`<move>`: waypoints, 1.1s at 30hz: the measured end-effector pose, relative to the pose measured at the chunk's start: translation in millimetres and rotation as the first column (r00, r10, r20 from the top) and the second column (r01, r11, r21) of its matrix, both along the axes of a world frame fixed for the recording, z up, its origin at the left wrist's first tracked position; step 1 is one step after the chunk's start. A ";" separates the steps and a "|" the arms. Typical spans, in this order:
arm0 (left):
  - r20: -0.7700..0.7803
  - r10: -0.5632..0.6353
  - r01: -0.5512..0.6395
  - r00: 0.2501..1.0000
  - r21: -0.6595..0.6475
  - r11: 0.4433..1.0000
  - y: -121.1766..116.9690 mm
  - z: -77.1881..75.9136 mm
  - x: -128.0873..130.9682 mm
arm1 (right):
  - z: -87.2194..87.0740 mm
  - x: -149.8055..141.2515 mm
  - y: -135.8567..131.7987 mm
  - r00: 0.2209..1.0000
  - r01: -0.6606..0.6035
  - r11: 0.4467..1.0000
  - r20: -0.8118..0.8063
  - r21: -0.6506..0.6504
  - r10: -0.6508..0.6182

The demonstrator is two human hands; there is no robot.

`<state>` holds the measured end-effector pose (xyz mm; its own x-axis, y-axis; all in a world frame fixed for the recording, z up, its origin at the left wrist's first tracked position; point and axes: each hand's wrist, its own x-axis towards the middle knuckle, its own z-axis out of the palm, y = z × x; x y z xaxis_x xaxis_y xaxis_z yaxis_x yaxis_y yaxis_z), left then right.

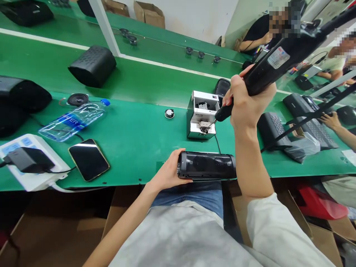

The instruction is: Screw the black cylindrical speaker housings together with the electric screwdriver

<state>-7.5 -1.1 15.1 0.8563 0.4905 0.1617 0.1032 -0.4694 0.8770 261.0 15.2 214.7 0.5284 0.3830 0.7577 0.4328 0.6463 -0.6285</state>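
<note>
My left hand (170,167) grips the left end of a black speaker housing (208,165) lying at the near edge of the green bench. Two dark round grille areas show on the housing's upper face. Wrapped around a black electric screwdriver (267,65), my right hand (249,98) holds it tilted, with its bit pointing down and left. The bit's tip is at the front of a white and black screw feeder (204,118); whether it touches a screw there I cannot tell. A small round speaker driver (169,113) lies left of the feeder.
To the left are a water bottle (75,120), a phone (89,159), a white power strip (33,159) with a black adapter, and a larger driver (78,99). Black speaker shells (93,66) stand on the belt behind. More shells (274,129) and a co-worker's hand (330,120) are at right.
</note>
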 end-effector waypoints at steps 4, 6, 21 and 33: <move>0.002 0.005 -0.005 1.000 0.002 1.000 0.1 0.1 0.4 | 1.7 -2.5 -0.8 1.000 0.022 0.999 -0.019 -0.044 -0.023; 0.002 0.003 -0.003 1.000 0.007 1.000 0.1 0.5 0.1 | 2.6 -1.8 -1.5 0.999 0.039 0.998 -0.023 -0.059 -0.040; -0.010 -0.009 0.010 1.000 0.027 1.000 -0.8 0.6 -0.5 | -3.7 19.6 7.3 0.975 -0.190 0.975 0.098 -0.119 0.202; -0.003 -0.013 0.013 1.000 0.026 1.000 0.2 0.1 -0.4 | 2.5 1.6 9.3 0.989 -0.079 0.994 0.133 0.080 0.068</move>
<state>-7.8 -0.9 15.3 0.8631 0.4748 0.1724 0.0990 -0.4936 0.8641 262.6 24.5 217.2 0.3966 0.3483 0.8493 0.4566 0.7278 -0.5117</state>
